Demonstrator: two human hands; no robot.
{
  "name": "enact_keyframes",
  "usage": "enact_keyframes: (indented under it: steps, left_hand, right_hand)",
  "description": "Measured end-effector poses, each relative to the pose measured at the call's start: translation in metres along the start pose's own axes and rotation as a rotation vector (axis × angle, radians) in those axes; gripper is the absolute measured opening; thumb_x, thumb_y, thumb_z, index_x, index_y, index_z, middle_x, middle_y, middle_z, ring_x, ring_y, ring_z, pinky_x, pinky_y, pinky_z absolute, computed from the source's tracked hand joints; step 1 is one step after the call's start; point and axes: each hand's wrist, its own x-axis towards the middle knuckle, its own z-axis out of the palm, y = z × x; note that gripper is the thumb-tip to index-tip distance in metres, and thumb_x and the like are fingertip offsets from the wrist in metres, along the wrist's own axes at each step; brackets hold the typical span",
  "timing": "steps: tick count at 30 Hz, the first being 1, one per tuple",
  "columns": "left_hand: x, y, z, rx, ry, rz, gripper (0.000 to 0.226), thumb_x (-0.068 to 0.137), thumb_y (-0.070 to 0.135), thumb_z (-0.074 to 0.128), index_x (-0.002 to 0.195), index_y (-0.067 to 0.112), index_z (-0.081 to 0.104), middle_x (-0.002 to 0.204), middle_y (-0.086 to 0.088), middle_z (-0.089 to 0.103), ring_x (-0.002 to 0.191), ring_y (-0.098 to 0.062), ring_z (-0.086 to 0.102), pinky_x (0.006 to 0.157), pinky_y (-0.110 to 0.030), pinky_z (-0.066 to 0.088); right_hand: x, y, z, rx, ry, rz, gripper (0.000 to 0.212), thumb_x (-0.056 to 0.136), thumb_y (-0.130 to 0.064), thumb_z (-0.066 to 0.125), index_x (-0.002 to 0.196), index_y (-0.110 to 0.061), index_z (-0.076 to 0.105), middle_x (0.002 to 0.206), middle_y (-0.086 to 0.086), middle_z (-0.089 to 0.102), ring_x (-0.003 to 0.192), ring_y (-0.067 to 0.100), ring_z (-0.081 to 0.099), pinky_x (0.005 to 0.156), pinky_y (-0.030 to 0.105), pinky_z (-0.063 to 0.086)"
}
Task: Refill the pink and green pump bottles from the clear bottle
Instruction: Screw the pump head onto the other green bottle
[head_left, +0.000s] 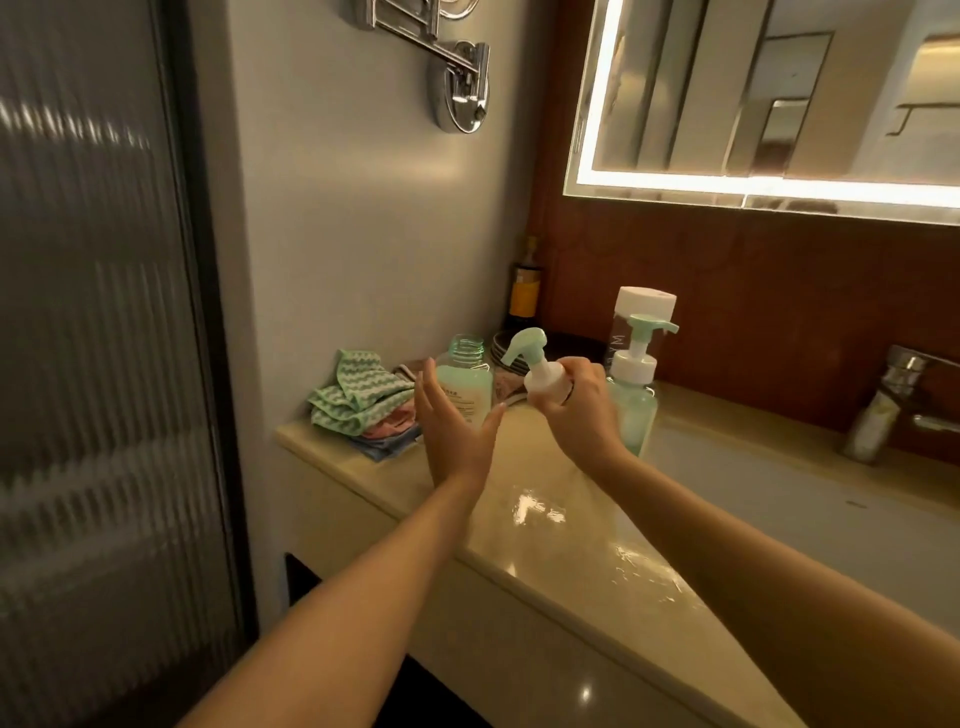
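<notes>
You face a glossy beige stone countertop (545, 535) under an edge-lit rectangular mirror (779, 93) on reddish-brown wood panelling (737, 296); left of the plain grey wall (337, 234) stands a dark-framed ribbed glass door (93, 364).

Four bottles: open-necked bottle (465, 387), green pump bottle (635, 400), white-capped bottle (645, 304), dark bottle (524, 293) at twelve o'clock. One pump top (535, 358), one tap (906, 395).

Head-worn view, angled down, close over the countertop (545, 525)
</notes>
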Motion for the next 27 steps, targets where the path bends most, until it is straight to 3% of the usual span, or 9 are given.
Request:
enact_keyframes:
  steps: [6, 10, 14, 16, 20, 27]
  left_hand:
    - [0.018, -0.003, -0.006, 0.110, -0.033, -0.050, 0.084, 0.067, 0.026, 0.081, 0.136, 0.010, 0.035, 0.133, -0.010, 0.046, 0.123, -0.024, 0.043, 0.100, -0.035, 0.037]
    - [0.000, 0.005, -0.010, 0.090, -0.144, 0.002, 0.077, 0.067, 0.027, 0.081, 0.131, 0.015, 0.041, 0.126, -0.005, 0.049, 0.114, -0.020, 0.048, 0.088, -0.028, 0.041]
    - [-0.031, 0.011, -0.008, 0.033, -0.219, 0.105, 0.078, 0.066, 0.033, 0.080, 0.132, 0.022, 0.040, 0.126, 0.001, 0.052, 0.111, -0.015, 0.051, 0.091, -0.035, 0.047]
    - [-0.041, 0.013, -0.004, 0.022, -0.237, 0.113, 0.079, 0.066, 0.033, 0.080, 0.132, 0.021, 0.040, 0.125, 0.001, 0.052, 0.110, -0.014, 0.051, 0.090, -0.035, 0.048]
    - [-0.049, 0.019, 0.000, -0.009, -0.262, 0.102, 0.076, 0.068, 0.029, 0.080, 0.131, 0.019, 0.040, 0.125, 0.001, 0.052, 0.106, -0.010, 0.050, 0.085, -0.025, 0.044]
    - [-0.050, 0.020, 0.000, -0.036, -0.298, 0.106, 0.075, 0.067, 0.029, 0.081, 0.130, 0.019, 0.040, 0.125, 0.002, 0.050, 0.105, -0.006, 0.047, 0.084, -0.024, 0.047]
  right_hand:
    - [-0.002, -0.008, -0.023, 0.088, 0.038, -0.020, 0.043, 0.085, -0.021, 0.065, 0.124, -0.010, 0.048, 0.119, 0.007, 0.051, 0.096, 0.011, 0.045, 0.081, 0.023, 0.038]
    - [0.005, -0.020, -0.037, 0.231, 0.064, -0.014, 0.045, 0.087, -0.025, 0.063, 0.127, -0.013, 0.047, 0.117, 0.007, 0.055, 0.100, 0.024, 0.058, 0.089, 0.040, 0.051]
    - [0.010, -0.036, -0.057, 0.323, 0.114, -0.040, 0.044, 0.089, -0.026, 0.059, 0.129, -0.013, 0.046, 0.115, 0.008, 0.057, 0.087, 0.020, 0.062, 0.063, 0.019, 0.051]
    - [0.011, -0.044, -0.066, 0.329, 0.157, -0.070, 0.044, 0.089, -0.028, 0.059, 0.128, -0.014, 0.047, 0.114, 0.008, 0.056, 0.085, 0.020, 0.061, 0.058, 0.016, 0.047]
    - [0.016, -0.056, -0.086, 0.367, 0.230, -0.105, 0.043, 0.088, -0.031, 0.059, 0.125, -0.013, 0.048, 0.116, 0.008, 0.055, 0.097, 0.026, 0.059, 0.076, 0.031, 0.056]
    - [0.012, -0.060, -0.091, 0.428, 0.248, -0.118, 0.040, 0.089, -0.029, 0.059, 0.124, -0.015, 0.048, 0.116, 0.008, 0.056, 0.096, 0.028, 0.060, 0.080, 0.035, 0.056]
